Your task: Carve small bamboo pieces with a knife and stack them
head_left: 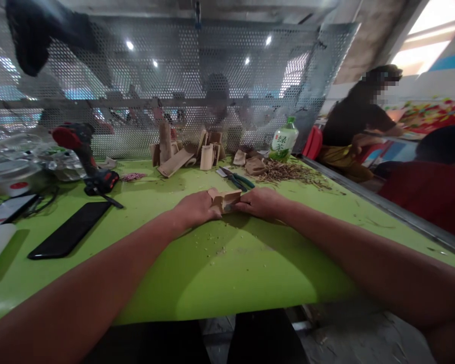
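Observation:
My left hand is closed on the left side of a tan, curved piece that looks like split bamboo. My right hand pinches the same piece from the right. Something small and greyish shows by the right fingertips, too blurred to name. Just behind the hands lie pliers with dark green handles. Small pale crumbs are scattered on the green tabletop in front of the hands.
Behind stand several tan pieces, a green-capped bottle and a heap of thin brown sticks. At left are a cordless drill, a black flat case and a round tin. A perforated metal screen closes the back; a person sits at right.

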Demonstrator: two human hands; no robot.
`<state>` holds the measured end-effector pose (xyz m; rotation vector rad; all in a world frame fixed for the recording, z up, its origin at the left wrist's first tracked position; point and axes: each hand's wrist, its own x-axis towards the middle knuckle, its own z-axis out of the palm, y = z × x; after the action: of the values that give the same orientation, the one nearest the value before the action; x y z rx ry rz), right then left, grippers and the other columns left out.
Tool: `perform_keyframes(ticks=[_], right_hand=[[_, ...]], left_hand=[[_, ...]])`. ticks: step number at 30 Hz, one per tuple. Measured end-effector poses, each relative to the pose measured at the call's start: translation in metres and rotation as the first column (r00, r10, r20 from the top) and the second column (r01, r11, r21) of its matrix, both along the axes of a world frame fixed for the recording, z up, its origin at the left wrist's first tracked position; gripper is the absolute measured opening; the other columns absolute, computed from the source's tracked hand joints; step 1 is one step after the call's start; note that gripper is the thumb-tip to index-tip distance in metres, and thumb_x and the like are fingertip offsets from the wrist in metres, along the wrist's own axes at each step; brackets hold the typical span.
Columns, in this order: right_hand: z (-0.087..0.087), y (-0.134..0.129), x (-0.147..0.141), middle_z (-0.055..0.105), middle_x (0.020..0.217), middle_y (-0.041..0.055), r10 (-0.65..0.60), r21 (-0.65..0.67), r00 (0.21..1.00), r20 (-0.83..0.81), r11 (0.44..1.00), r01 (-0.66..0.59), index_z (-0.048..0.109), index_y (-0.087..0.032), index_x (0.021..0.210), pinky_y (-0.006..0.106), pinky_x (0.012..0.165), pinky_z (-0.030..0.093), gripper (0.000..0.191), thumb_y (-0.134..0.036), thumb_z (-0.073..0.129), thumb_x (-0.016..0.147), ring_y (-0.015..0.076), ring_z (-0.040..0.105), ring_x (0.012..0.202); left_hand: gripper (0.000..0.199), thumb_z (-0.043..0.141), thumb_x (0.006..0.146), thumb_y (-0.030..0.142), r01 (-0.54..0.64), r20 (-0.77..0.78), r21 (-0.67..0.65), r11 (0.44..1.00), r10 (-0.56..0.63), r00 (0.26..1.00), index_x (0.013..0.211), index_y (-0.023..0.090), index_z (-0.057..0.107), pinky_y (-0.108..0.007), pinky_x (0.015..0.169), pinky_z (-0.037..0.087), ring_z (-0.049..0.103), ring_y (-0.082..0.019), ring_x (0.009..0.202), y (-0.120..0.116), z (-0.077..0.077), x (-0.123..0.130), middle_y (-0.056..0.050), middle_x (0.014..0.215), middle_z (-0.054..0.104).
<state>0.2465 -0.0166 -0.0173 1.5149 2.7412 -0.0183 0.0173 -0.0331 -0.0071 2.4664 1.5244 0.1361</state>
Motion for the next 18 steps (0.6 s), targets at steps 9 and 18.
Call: perform_keyframes(ticks=[9,18], right_hand=[[0.002,0.005,0.004,0.073,0.083,0.0079,0.019,0.016,0.999,0.046,1.000,-0.020,0.075,-0.023,0.098,0.028,0.053,0.028,0.059,-0.064,0.034,0.094,0.0165,0.057,0.062],[0.005,-0.001,0.020,0.067,0.073,0.0052,0.088,0.009,0.995,0.048,0.996,-0.088,0.072,-0.021,0.082,0.028,0.054,0.023,0.056,-0.063,0.036,0.093,0.0144,0.047,0.057]], left_hand=[[0.056,0.063,0.077,0.051,0.024,-0.047,0.025,0.999,-0.023,0.999,0.121,0.017,0.056,-0.032,0.066,0.044,0.065,-0.029,0.086,-0.003,0.005,0.004,-0.012,0.099,0.070],[0.054,0.060,0.078,0.055,-0.007,-0.028,-0.008,1.000,0.006,1.000,0.115,0.016,0.057,-0.032,0.064,0.045,0.065,-0.027,0.083,0.003,-0.001,0.002,-0.013,0.096,0.069]])
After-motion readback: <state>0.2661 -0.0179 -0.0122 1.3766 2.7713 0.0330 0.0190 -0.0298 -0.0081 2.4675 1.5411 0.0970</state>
